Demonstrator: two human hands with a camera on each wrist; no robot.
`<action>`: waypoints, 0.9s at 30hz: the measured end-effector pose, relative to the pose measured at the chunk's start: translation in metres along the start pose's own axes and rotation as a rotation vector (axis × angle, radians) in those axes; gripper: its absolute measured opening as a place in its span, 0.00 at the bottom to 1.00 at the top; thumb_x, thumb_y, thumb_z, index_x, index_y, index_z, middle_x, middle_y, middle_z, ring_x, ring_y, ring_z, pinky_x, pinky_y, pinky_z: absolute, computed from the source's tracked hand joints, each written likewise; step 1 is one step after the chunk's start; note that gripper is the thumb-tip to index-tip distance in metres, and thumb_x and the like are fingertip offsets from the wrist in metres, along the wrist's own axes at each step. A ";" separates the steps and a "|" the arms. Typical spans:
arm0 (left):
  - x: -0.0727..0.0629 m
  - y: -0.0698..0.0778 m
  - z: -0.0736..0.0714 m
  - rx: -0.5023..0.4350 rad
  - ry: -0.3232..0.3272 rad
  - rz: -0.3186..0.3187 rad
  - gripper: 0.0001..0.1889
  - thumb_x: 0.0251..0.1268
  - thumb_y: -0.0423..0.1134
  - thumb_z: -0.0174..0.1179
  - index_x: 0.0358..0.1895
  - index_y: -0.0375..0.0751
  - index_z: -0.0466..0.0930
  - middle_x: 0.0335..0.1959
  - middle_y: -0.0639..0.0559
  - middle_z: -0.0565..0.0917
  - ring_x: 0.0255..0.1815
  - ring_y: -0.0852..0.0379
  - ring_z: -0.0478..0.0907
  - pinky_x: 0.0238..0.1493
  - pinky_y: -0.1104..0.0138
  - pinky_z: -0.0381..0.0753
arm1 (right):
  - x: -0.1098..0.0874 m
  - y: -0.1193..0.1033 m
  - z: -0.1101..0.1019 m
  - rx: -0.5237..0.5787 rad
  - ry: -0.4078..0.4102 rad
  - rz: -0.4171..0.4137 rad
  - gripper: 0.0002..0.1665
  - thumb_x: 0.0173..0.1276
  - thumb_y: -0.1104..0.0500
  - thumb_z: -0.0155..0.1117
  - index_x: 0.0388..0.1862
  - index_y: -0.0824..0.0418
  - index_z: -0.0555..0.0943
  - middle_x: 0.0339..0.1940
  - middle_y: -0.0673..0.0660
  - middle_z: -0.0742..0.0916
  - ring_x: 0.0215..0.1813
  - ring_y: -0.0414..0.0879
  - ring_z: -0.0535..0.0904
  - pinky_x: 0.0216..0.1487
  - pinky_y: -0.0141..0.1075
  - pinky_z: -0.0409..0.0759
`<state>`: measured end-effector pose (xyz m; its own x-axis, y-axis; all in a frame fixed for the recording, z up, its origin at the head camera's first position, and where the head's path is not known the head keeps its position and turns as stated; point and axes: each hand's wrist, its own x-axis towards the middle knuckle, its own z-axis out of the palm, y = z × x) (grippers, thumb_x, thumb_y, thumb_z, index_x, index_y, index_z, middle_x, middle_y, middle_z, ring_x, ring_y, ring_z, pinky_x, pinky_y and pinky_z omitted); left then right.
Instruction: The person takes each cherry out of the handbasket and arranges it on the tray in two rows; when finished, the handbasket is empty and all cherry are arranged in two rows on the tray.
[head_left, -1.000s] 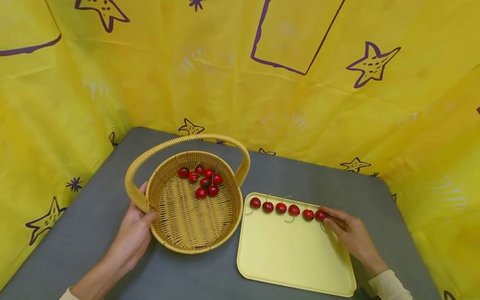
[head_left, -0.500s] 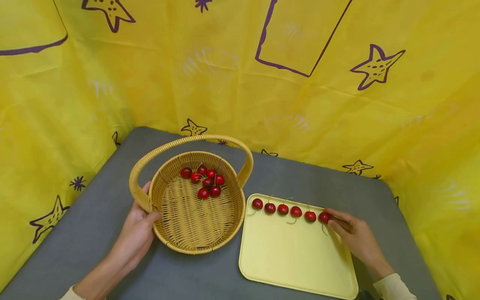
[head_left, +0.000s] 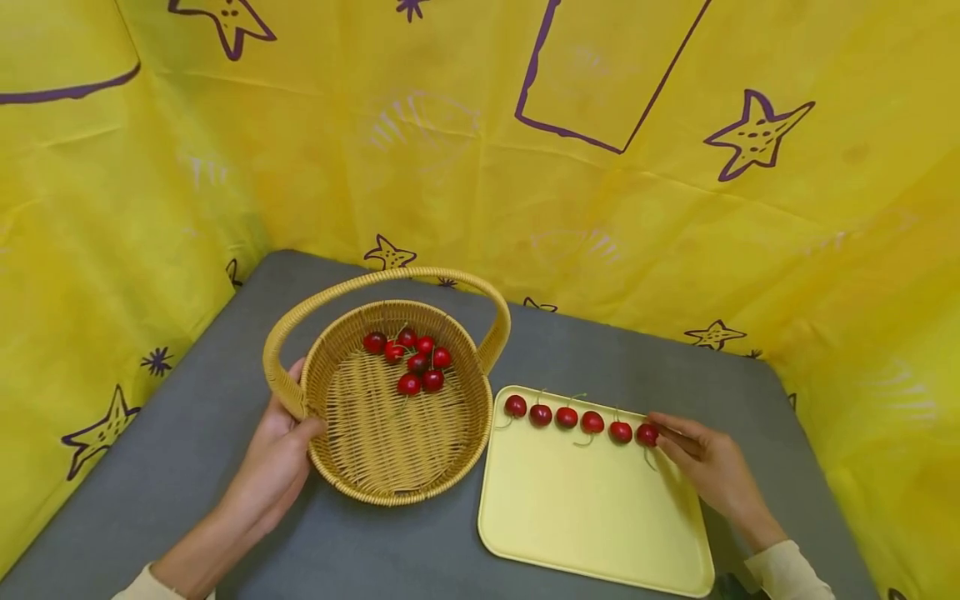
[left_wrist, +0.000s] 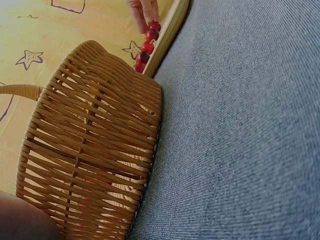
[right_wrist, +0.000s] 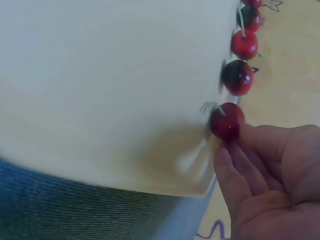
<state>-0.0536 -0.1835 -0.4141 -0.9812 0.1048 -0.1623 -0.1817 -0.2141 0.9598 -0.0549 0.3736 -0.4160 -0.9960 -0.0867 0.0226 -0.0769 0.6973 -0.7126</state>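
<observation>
1. Gripping with left hand (head_left: pixel 273 458) one round tan woven basket (head_left: pixel 393 450) by the handle base (head_left: pixel 287 392); with eight glossy red cherries (head_left: pixel 417 363) inside;
2. Pinching with right hand (head_left: pixel 720 473) one round dark-red cherry (head_left: pixel 647 435); rightmost of six along the far edge of one rectangular pale-yellow tray (head_left: pixel 592 508).

Basket (head_left: pixel 375 450) and tray (head_left: pixel 592 517) on grey table (head_left: pixel 360 554)

Yellow cloth (head_left: pixel 375 183) with purple-outlined starfish (head_left: pixel 759 137) behind and to both sides of a grey-blue tabletop (head_left: pixel 585 358)
</observation>
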 end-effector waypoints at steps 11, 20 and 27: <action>0.001 0.004 0.004 0.013 -0.007 0.033 0.48 0.75 0.20 0.40 0.88 0.61 0.32 0.88 0.47 0.40 0.86 0.45 0.42 0.66 0.73 0.66 | 0.012 -0.065 -0.009 0.006 0.047 -0.135 0.22 0.80 0.58 0.63 0.71 0.52 0.83 0.65 0.56 0.87 0.58 0.33 0.86 0.52 0.23 0.81; -0.002 0.002 0.005 0.009 0.018 0.020 0.48 0.74 0.20 0.40 0.88 0.58 0.30 0.88 0.46 0.39 0.86 0.46 0.40 0.70 0.72 0.62 | 0.042 -0.163 0.039 0.394 -0.167 -0.314 0.23 0.78 0.66 0.64 0.69 0.54 0.84 0.65 0.56 0.87 0.63 0.50 0.86 0.53 0.32 0.85; -0.003 0.003 0.007 -0.002 0.037 0.027 0.47 0.74 0.20 0.39 0.88 0.56 0.30 0.88 0.46 0.40 0.86 0.47 0.42 0.68 0.73 0.64 | 0.074 -0.230 0.095 0.572 -0.291 -0.406 0.22 0.79 0.63 0.64 0.69 0.55 0.84 0.65 0.56 0.87 0.62 0.50 0.86 0.49 0.34 0.87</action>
<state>-0.0503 -0.1774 -0.4093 -0.9874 0.0630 -0.1451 -0.1555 -0.2184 0.9634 -0.1061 0.1393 -0.3170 -0.8364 -0.4969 0.2312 -0.3200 0.1002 -0.9421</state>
